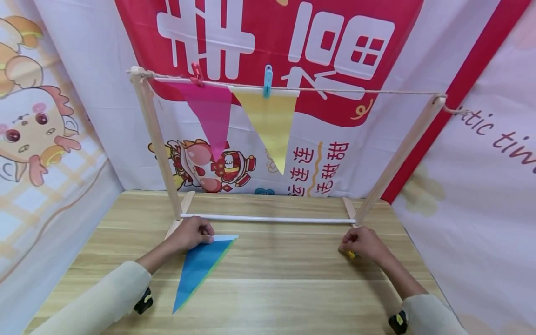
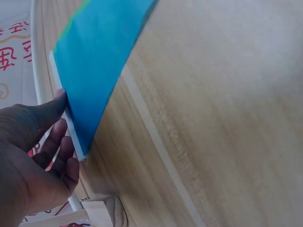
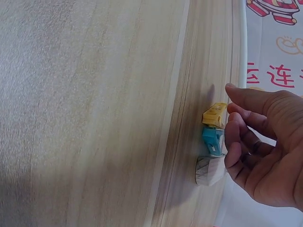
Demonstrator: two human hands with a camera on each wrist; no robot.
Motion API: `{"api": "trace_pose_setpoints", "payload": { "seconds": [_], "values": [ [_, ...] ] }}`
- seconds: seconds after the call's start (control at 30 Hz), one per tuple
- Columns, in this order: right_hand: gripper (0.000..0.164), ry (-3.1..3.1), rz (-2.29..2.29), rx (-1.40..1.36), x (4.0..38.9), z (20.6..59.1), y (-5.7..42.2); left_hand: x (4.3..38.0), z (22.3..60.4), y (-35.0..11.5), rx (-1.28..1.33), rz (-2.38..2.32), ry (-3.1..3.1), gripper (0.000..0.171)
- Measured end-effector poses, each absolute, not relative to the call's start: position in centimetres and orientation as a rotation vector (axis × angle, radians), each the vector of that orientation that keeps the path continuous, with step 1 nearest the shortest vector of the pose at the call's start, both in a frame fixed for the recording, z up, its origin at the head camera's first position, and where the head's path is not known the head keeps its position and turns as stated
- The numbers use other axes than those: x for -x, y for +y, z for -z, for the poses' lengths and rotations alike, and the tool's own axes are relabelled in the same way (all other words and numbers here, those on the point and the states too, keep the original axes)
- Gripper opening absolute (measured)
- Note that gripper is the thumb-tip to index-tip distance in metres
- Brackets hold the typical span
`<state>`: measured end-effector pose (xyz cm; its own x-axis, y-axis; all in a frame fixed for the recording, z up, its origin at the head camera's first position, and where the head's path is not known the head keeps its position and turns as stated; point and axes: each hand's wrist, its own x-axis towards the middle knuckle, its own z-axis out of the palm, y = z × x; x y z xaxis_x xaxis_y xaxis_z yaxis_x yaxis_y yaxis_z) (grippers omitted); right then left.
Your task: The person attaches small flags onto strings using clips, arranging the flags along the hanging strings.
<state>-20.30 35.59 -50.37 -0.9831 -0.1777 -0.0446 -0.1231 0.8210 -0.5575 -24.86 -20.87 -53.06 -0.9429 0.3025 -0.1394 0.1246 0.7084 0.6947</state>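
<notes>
My left hand point(image 1: 193, 234) pinches a blue triangular pennant point(image 1: 205, 263) by its white top strip, thumb on one face and fingers behind. Green edging runs along one side of the pennant, and its tip points toward me. In the left wrist view, the thumb of the left hand point(image 2: 35, 142) lies on the strip of the blue cloth point(image 2: 97, 61). Over at the right foot of the frame, my right hand point(image 1: 363, 243) reaches to a yellow clothespin point(image 3: 215, 115), thumb and fingers apart, fingertips right beside it. A teal clothespin point(image 3: 214, 141) sits beside the yellow one.
A wooden frame with a left post point(image 1: 156, 144), a right post point(image 1: 399, 160) and a white lower rod point(image 1: 268, 218) stands at the table's back. From its string point(image 1: 356, 91) hang a pink pennant point(image 1: 213, 116) under a red clothespin point(image 1: 197, 74) and a yellow pennant point(image 1: 272, 121) under a blue clothespin point(image 1: 268, 80).
</notes>
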Motion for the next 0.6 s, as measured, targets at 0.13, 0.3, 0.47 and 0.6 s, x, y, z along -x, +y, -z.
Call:
{"api": "trace_pose_setpoints", "payload": {
  "seconds": [0.13,0.3,0.47,0.6],
  "values": [
    [0.019,2.910,0.912,0.272,20.5,50.7,36.0,24.8,53.2,-20.9,-0.361,-1.075,2.677,0.005],
    [0.023,2.909,0.970,0.422,21.1,51.8,36.8,24.7,53.3,-21.0,-0.400,-1.064,2.709,0.005],
    [0.016,2.839,0.908,0.252,20.6,50.9,35.5,24.8,53.3,-21.0,-0.404,-1.050,2.722,0.006],
    [0.014,2.811,0.912,0.271,20.7,51.2,35.7,24.8,53.1,-20.9,-0.390,-1.036,2.713,0.006]
  ]
}}
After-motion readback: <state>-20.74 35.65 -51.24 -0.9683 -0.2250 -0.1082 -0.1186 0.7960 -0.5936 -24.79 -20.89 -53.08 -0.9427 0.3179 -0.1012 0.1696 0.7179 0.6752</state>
